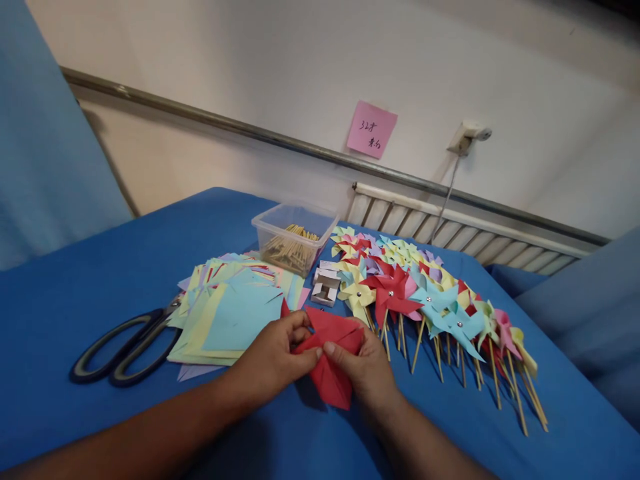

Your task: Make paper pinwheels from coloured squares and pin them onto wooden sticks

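Between my two hands is a red paper pinwheel, partly folded, held just above the blue cloth without a visible stick. My left hand pinches its left side, thumb pressed near the middle. On the other side my right hand grips the paper, its thumb also lying by the centre and the fingers behind. Just left of my left hand lies a stack of coloured paper sheets. Finished pinwheels on sticks, among them a red pinwheel, lie to the right of my right hand.
Black-handled scissors lie at the left, blades under the paper. A clear plastic box of thin sticks stands behind the stack, with a small open carton beside it. The blue-covered table backs onto a wall with a radiator.
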`<action>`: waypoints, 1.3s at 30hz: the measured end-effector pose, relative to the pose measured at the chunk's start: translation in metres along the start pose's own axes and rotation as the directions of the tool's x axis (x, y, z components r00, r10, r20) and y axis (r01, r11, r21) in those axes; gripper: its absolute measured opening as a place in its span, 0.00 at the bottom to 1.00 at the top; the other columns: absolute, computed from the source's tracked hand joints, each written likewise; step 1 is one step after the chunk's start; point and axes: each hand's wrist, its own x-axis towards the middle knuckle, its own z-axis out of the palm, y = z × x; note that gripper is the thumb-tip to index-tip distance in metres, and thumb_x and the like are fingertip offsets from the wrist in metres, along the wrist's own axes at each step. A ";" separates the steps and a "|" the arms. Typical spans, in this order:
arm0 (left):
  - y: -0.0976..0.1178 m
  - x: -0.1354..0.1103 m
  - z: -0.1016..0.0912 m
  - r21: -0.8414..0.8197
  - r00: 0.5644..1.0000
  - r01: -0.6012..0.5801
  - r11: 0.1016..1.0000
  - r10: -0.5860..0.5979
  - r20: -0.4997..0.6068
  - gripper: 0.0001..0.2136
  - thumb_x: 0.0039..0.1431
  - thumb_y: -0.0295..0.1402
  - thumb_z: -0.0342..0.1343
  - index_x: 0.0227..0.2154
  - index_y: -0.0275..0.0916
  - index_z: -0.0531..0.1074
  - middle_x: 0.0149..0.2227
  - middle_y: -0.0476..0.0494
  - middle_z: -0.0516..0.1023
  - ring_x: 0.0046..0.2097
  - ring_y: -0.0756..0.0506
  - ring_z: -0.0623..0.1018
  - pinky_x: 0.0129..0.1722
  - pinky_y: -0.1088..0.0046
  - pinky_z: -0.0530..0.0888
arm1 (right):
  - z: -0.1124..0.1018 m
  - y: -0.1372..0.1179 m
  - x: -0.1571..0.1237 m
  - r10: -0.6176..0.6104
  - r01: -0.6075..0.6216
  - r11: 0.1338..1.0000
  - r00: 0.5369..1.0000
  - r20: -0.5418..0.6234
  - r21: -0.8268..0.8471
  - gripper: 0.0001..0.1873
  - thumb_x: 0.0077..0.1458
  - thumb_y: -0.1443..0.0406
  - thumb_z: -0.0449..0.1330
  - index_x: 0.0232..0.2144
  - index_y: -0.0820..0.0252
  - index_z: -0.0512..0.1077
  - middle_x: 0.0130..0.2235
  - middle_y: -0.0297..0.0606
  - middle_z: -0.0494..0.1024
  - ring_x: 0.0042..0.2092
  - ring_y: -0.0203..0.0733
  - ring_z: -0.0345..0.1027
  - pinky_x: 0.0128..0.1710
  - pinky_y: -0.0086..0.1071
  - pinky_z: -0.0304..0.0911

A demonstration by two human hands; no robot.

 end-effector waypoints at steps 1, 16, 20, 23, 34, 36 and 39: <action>0.000 0.000 0.000 0.004 0.999 -0.005 1.000 0.005 -0.033 0.13 0.41 0.31 0.66 0.32 0.38 0.72 0.26 0.51 0.78 0.30 0.47 0.77 0.31 0.75 0.69 | 0.000 0.002 0.001 -0.022 0.023 1.000 0.999 -0.029 0.016 0.19 0.41 0.59 0.71 0.36 0.58 0.72 0.35 0.37 0.81 0.35 0.43 0.75 0.38 0.36 0.69; -0.011 -0.002 0.012 -0.400 0.992 0.120 0.909 -0.124 0.017 0.16 0.44 0.35 0.67 0.37 0.34 0.79 0.34 0.39 0.83 0.36 0.43 0.80 0.42 0.68 0.73 | 0.010 0.015 0.007 -0.114 0.136 0.986 0.970 -0.213 0.096 0.22 0.43 0.60 0.70 0.42 0.60 0.71 0.41 0.42 0.81 0.40 0.48 0.76 0.44 0.43 0.70; -0.012 0.000 0.008 -0.367 0.989 0.110 0.924 -0.139 -0.054 0.16 0.43 0.34 0.67 0.37 0.33 0.79 0.32 0.40 0.83 0.34 0.43 0.79 0.38 0.69 0.73 | 0.008 0.015 0.007 -0.115 0.130 0.987 0.982 -0.151 0.090 0.20 0.47 0.59 0.68 0.42 0.59 0.71 0.41 0.41 0.80 0.40 0.46 0.75 0.44 0.42 0.69; -0.007 0.001 0.002 -0.379 0.992 0.076 0.922 -0.108 -0.065 0.15 0.46 0.33 0.65 0.38 0.33 0.78 0.34 0.39 0.82 0.36 0.43 0.79 0.39 0.69 0.73 | 0.006 0.012 0.004 -0.156 0.157 0.988 0.981 -0.116 0.002 0.14 0.52 0.58 0.64 0.40 0.57 0.70 0.35 0.35 0.78 0.35 0.39 0.73 0.37 0.34 0.68; 0.009 0.000 -0.010 -0.479 0.998 -0.005 0.878 -0.027 -0.059 0.09 0.52 0.27 0.60 0.38 0.36 0.77 0.37 0.42 0.82 0.37 0.46 0.79 0.41 0.73 0.75 | 0.003 0.010 -0.017 -0.402 0.402 0.763 0.908 0.116 -0.507 0.19 0.58 0.65 0.57 0.52 0.47 0.65 0.41 0.35 0.72 0.34 0.37 0.64 0.37 0.33 0.63; 0.007 0.001 -0.010 -0.491 0.998 -0.001 0.871 -0.032 -0.059 0.10 0.52 0.26 0.60 0.38 0.36 0.76 0.36 0.43 0.82 0.37 0.47 0.79 0.40 0.73 0.75 | 0.001 0.008 -0.018 -0.436 0.439 0.722 0.889 0.140 -0.534 0.18 0.58 0.67 0.56 0.51 0.47 0.66 0.39 0.34 0.71 0.36 0.37 0.65 0.38 0.33 0.63; 0.006 0.001 -0.011 -0.494 0.999 0.016 0.869 -0.039 -0.036 0.09 0.53 0.26 0.59 0.38 0.35 0.76 0.35 0.42 0.82 0.35 0.46 0.79 0.38 0.71 0.76 | -0.002 0.003 -0.017 -0.473 0.500 0.701 0.859 0.194 -0.508 0.16 0.60 0.68 0.54 0.49 0.49 0.68 0.39 0.35 0.71 0.36 0.37 0.66 0.38 0.32 0.63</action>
